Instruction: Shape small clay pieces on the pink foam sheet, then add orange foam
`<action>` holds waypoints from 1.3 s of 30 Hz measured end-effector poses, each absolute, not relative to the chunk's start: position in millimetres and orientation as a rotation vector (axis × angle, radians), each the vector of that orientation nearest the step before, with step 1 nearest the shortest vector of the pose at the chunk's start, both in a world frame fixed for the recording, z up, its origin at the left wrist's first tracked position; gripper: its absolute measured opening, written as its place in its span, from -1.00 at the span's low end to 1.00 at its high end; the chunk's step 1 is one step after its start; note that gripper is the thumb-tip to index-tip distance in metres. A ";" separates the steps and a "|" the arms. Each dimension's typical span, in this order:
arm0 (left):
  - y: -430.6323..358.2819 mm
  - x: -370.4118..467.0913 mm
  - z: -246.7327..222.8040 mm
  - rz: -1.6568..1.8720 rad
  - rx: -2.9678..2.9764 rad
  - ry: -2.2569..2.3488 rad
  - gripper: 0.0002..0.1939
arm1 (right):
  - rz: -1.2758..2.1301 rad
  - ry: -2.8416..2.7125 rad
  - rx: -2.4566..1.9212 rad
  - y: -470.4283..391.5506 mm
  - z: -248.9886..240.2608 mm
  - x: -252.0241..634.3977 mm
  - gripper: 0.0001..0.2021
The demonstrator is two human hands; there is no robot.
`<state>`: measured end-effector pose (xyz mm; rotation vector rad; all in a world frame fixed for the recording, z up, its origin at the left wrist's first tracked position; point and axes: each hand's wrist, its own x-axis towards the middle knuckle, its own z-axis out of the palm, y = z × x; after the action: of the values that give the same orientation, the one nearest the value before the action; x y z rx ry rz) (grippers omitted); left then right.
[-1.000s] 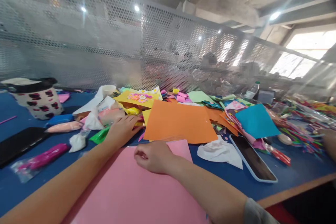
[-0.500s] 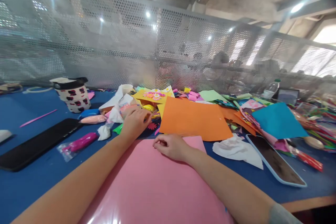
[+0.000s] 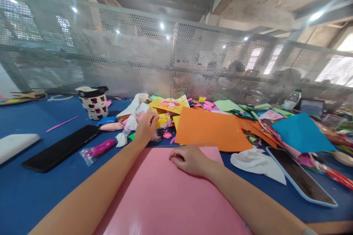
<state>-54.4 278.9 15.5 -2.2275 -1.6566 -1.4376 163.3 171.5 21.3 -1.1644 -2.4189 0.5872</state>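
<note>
A large pink sheet [image 3: 171, 194] lies on the blue table in front of me. My right hand [image 3: 190, 159] rests on its upper part with curled fingers; what they hold, if anything, is hidden. Beyond the sheet's far left corner, my left hand [image 3: 147, 126] is among small clay packets, its fingers closed near a yellow packet [image 3: 163, 120]. Whether it grips anything is too small to tell. An orange sheet [image 3: 212, 130] lies behind my right hand. A yellow card with paper flowers [image 3: 168, 105] is just beyond my left hand.
At the left are a patterned cup [image 3: 94, 105], a black case [image 3: 62, 148], a magenta clay packet [image 3: 100, 148] and a white object [image 3: 18, 145]. At the right lie a crumpled tissue [image 3: 257, 161], a phone [image 3: 303, 176] and a blue sheet [image 3: 303, 132]. A perforated screen [image 3: 132, 55] stands behind.
The view has turned slightly left, so the table items appear farther right. My left hand has shifted slightly among the packets, uncovering more of the yellow one. My right hand stays on the pink sheet.
</note>
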 end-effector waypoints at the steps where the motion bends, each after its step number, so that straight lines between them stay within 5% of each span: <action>1: 277.9 -53.7 16.1 -1.451 -2.241 -1.646 -0.63 | 0.628 -2.370 -1.166 173.1 19.3 163.3 -0.78; 8: 266.3 -35.4 18.5 -1.406 -2.414 -1.498 -0.63 | 1.108 -1.571 -1.106 197.8 8.5 165.4 -0.54; 17: 254.8 -33.2 22.1 -1.123 -2.628 -1.320 -0.61 | 1.354 -1.389 -0.931 208.3 8.2 170.7 -0.54; 30: 250.2 -22.7 20.0 -0.878 -2.647 -1.246 -0.62 | 1.451 -1.199 -1.069 218.1 14.7 176.5 -0.73; 39: 244.6 -23.7 25.2 -0.854 -2.709 -1.001 -0.63 | 1.327 -1.375 -1.073 214.6 14.1 172.6 -0.67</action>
<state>-23.7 244.6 25.2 -2.7094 -1.0011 -0.8541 172.6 214.6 14.1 -1.0728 -1.3746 1.3273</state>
